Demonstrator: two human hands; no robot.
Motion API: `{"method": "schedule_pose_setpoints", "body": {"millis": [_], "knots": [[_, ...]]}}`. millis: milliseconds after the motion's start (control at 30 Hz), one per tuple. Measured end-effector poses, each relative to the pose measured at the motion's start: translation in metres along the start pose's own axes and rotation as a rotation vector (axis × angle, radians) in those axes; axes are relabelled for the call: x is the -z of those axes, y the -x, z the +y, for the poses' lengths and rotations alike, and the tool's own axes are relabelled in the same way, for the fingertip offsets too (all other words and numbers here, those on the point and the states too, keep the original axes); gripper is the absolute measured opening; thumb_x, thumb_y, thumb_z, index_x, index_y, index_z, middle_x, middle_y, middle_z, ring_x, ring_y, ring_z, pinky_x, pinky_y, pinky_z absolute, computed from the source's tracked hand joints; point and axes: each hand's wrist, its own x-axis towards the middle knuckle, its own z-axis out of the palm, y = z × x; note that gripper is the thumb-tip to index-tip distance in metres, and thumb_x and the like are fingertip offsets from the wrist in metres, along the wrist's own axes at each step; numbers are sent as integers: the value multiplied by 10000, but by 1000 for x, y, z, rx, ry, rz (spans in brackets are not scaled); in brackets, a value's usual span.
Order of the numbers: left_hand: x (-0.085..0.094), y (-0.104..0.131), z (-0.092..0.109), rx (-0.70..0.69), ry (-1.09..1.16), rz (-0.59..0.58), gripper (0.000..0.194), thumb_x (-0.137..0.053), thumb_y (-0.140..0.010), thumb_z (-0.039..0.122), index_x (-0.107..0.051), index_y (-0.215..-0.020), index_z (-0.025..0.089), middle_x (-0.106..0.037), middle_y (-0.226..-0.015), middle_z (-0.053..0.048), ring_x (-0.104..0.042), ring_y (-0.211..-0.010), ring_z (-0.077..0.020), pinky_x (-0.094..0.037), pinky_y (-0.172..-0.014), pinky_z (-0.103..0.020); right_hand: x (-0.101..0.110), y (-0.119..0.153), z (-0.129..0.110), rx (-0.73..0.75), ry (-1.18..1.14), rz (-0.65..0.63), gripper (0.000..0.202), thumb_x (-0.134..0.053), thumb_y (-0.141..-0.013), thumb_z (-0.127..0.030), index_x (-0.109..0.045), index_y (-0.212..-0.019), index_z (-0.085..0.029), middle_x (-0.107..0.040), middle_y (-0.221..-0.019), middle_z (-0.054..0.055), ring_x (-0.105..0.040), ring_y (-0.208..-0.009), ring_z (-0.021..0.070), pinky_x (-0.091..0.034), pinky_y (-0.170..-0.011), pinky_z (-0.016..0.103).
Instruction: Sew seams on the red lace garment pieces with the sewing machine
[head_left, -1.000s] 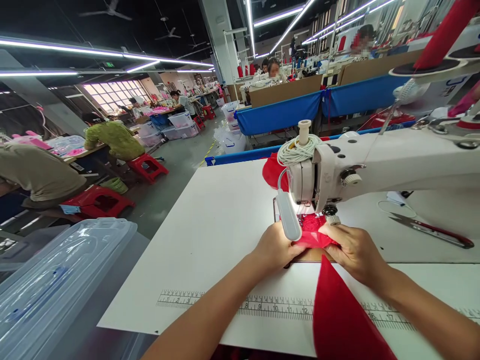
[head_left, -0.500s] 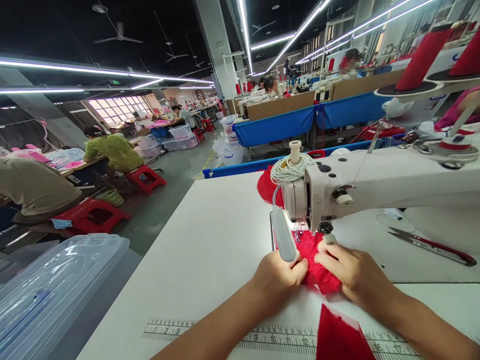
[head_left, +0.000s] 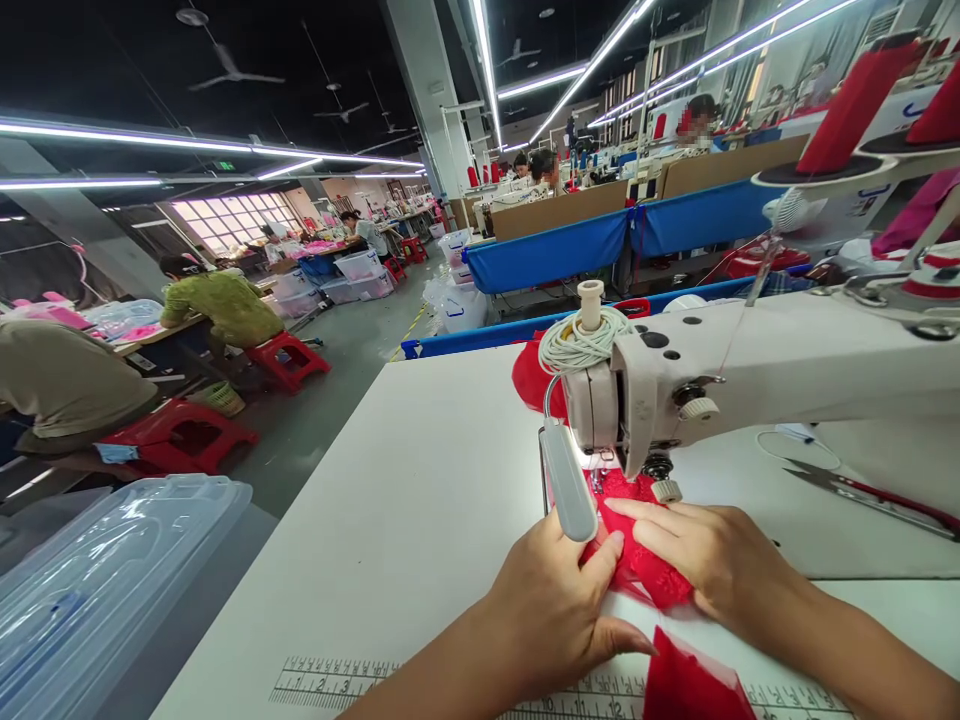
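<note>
Red lace fabric (head_left: 656,572) lies under the needle area of a white sewing machine (head_left: 787,360). My left hand (head_left: 559,600) rests at the fabric's left edge, thumb and a finger spread apart, its other fingers partly behind the lamp (head_left: 571,485). From the right, my right hand (head_left: 701,550) lies on the lace with its fingers stretched toward the presser foot, apart and flat. A second red piece (head_left: 694,685) is on the table's front edge, just below my hands. More red fabric (head_left: 536,375) shows behind the machine head.
Thread snips (head_left: 877,495) lie on the right of the machine bed. A printed ruler (head_left: 322,682) runs along the front of the white table (head_left: 360,520). Clear plastic bins (head_left: 120,560) stand at left. Red thread cones (head_left: 855,105) rise at right. People sit at other tables.
My left hand has opened, its thumb spreading away from the fabric. My right hand's fingers have stretched out flatter over the lace. The view has shifted slightly.
</note>
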Motion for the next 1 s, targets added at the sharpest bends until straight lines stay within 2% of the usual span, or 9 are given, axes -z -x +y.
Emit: {"method": "schedule_pose_setpoints", "body": {"millis": [100, 200, 333, 433, 667, 800, 900, 1000], "knots": [[-2, 1, 0, 6, -13, 39, 823, -7, -894, 673, -614, -1025, 134, -635, -796, -113, -525, -579, -197, -467, -540, -315, 3, -2, -4, -35, 72, -29, 376, -431, -637, 5, -619, -910, -172, -712, -909, 26, -606, -601, 161, -400, -471, 260], [-4, 2, -1, 11, -17, 83, 820, -22, -892, 683, -625, -1001, 137, -623, -746, -100, -519, -562, -199, -447, -510, -311, 3, 0, -5, -43, 109, -52, 350, -427, -655, 3, -595, -904, -176, -710, -949, 29, -620, -628, 161, -397, -474, 259], [-5, 2, 0, 14, -11, 117, 806, -59, -890, 697, -631, -993, 137, -609, -725, -95, -526, -572, -201, -438, -495, -302, 0, 2, -5, -40, 125, -23, 270, -439, -663, -19, -569, -834, -184, -711, -982, 39, -607, -611, 158, -387, -463, 263], [-6, 2, 0, 12, -9, 137, 827, -34, -891, 687, -632, -1012, 129, -616, -749, -102, -545, -606, -203, -448, -511, -296, -2, 3, -5, -50, 124, -25, 296, -447, -619, -8, -568, -826, -183, -711, -982, 43, -604, -613, 162, -388, -471, 264], [-6, 3, -1, 18, 2, 124, 830, -44, -889, 690, -637, -1029, 125, -592, -682, -95, -533, -585, -210, -450, -508, -306, -1, 4, -3, -60, 112, -41, 355, -446, -549, 7, -560, -822, -188, -709, -968, 38, -592, -613, 164, -368, -471, 260], [-7, 3, -1, 29, 13, 109, 848, -31, -881, 696, -637, -1041, 125, -591, -672, -99, -538, -605, -218, -466, -530, -314, 0, 3, -3, -56, 118, -56, 349, -435, -526, 4, -529, -791, -202, -684, -805, 21, -561, -585, 158, -341, -468, 255], [-8, 4, -2, 35, 9, 79, 862, -24, -879, 696, -611, -1124, 114, -595, -674, -101, -531, -600, -213, -473, -546, -316, 1, 1, -3, -51, 113, -66, 286, -433, -554, -2, -489, -739, -213, -614, -678, -1, -539, -557, 167, -328, -462, 267], [-10, 6, -3, 34, 5, 75, 854, -49, -884, 696, -584, -1190, 104, -590, -665, -97, -542, -623, -220, -484, -567, -321, 1, 0, -2, -41, 112, -50, 240, -422, -613, -13, -483, -732, -213, -622, -704, 12, -522, -534, 169, -312, -444, 283]]}}
